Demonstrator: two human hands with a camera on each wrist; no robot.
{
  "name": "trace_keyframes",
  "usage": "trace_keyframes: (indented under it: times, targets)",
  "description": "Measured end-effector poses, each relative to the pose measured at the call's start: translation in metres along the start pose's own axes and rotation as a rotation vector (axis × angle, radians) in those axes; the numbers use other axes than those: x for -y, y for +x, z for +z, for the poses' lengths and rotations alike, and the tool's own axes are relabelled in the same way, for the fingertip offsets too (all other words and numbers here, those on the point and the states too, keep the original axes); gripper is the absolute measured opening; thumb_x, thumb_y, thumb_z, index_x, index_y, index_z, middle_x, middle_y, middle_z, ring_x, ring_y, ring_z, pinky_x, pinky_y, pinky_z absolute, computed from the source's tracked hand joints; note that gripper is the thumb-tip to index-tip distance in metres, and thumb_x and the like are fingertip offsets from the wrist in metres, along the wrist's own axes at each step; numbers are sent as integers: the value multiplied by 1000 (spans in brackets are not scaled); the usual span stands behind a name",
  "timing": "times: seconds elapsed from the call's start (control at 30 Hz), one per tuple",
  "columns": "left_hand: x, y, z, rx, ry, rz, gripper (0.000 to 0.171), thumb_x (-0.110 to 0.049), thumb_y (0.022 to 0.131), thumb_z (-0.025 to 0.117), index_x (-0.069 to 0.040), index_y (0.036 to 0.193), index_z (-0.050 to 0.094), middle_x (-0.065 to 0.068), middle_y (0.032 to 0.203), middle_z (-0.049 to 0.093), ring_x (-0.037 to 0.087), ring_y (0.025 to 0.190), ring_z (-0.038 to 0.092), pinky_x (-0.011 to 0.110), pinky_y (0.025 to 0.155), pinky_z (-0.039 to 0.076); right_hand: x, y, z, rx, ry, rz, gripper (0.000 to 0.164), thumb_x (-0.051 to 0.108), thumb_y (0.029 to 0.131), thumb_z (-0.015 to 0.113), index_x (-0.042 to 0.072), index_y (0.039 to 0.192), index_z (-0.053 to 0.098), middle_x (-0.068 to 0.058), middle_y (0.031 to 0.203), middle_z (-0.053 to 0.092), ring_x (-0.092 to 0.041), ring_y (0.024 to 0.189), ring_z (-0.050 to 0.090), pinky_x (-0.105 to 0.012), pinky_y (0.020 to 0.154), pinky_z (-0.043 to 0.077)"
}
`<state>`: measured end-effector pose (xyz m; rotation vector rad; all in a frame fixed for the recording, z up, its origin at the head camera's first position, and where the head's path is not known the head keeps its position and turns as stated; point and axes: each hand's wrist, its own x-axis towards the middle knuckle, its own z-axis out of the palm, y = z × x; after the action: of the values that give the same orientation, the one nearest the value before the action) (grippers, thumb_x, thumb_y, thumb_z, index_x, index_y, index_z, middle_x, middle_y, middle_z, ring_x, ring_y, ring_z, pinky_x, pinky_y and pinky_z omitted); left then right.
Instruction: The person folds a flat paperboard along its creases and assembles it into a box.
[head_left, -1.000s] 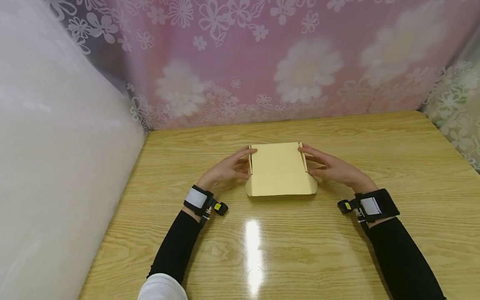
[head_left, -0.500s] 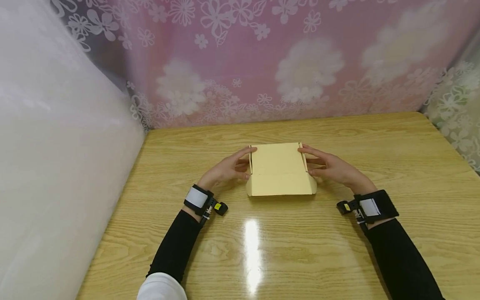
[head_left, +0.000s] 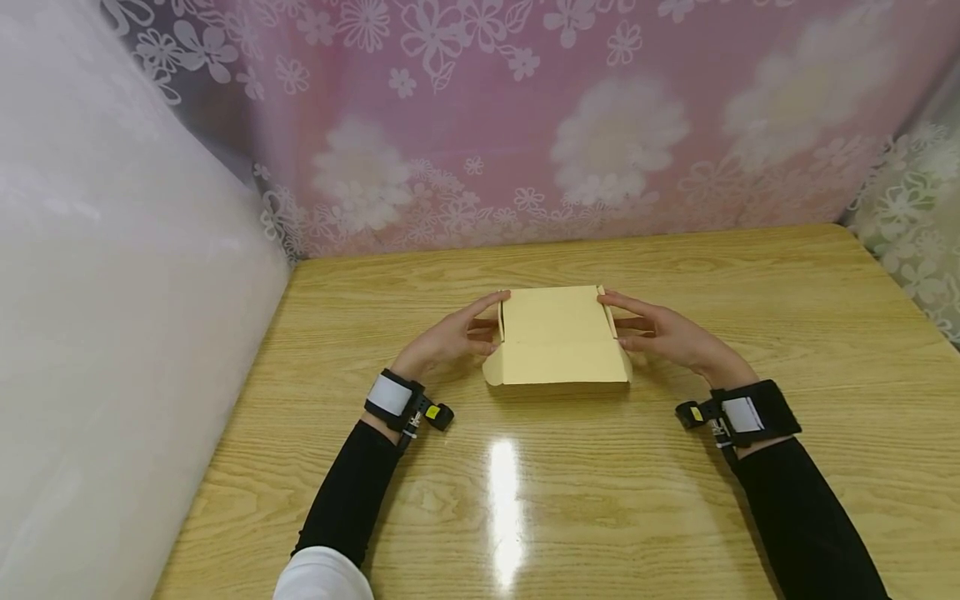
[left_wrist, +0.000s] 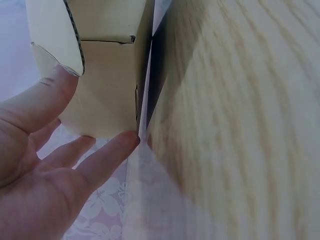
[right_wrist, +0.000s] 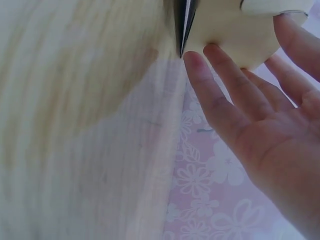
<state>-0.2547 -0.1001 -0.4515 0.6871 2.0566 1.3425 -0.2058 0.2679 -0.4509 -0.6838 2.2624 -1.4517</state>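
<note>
A pale yellow cardboard box (head_left: 551,312) lies on the wooden table, with its front flap (head_left: 566,364) sloping out toward me and standing slightly off the tabletop. My left hand (head_left: 446,337) holds the box's left side. In the left wrist view the thumb touches a side tab (left_wrist: 62,35) and fingertips meet the far edge of the box's side wall (left_wrist: 102,85). On the other side, my right hand (head_left: 678,337) holds the right wall, with fingertips touching it in the right wrist view (right_wrist: 225,30). The inside of the box is hidden.
The wooden table (head_left: 600,500) stretches around the box and has a bright glare strip in front. A pink flowered curtain (head_left: 480,150) hangs behind its far edge. Whitish sheeting (head_left: 112,292) covers the left side. Each wrist wears a black strap with a small camera.
The front flap has risen a little, and its left tab now flares outward. My left fingertip has slid slightly back from the top edge. The box and right hand stay almost in place.
</note>
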Motion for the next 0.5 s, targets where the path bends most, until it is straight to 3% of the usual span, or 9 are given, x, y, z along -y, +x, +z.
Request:
trace_keyframes:
  times: [0.3,0.5]
  targets:
    - [-1,0,-1,-5,-42,22,87,5,97,58,-31,162,14,0,169,7,36,147,32,47,108,44,7,-2,-3,-19,9,29,64,13,105,54,11,161,23,-16,168,11,-52,144,27,-15,96,46]
    - [-2,0,-3,12,-44,52,83,5,99,56,-26,163,13,-1,169,4,38,148,30,49,109,44,10,-5,-4,-33,15,53,59,15,106,50,15,160,26,-13,168,11,-49,145,28,-39,106,46]
